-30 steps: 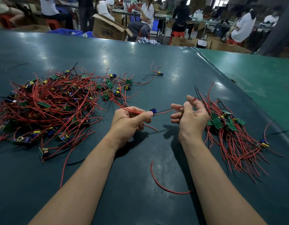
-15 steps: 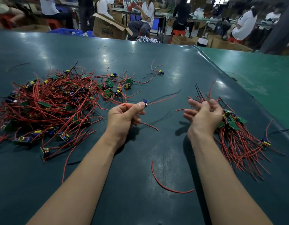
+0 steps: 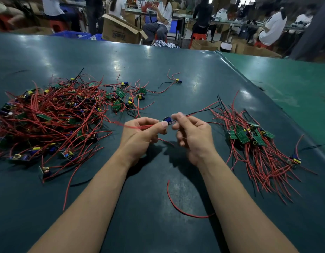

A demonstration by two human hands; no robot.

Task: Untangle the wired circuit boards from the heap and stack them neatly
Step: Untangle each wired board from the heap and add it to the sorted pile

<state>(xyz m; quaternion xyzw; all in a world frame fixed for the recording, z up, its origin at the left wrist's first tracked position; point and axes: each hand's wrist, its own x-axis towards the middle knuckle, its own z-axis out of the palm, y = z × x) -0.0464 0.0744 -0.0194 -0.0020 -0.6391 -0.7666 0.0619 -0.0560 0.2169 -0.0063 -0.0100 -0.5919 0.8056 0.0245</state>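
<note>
Red leads trail from the one wired circuit board (image 3: 166, 119) now held above the middle of the worktop (image 3: 158, 73). Half a second earlier the right hand (image 3: 192, 133) hung apart near the sorted stack (image 3: 253, 143), holding nothing visible; it has since come back and its fingertips pinch the leads just beside the board. The left hand (image 3: 141, 133) keeps its pinch on the board's near end, thumb pressed on top. With both hands on it again, the board appears to be mid-straightening, its wires being drawn out before it joins the stack. It is small and green with a blue component, and its red and black leads run up and right. To the left lies the tangled heap (image 3: 48, 117), still large, so most of the task remains. A loose red wire (image 3: 178, 207) lies between the forearms.
</note>
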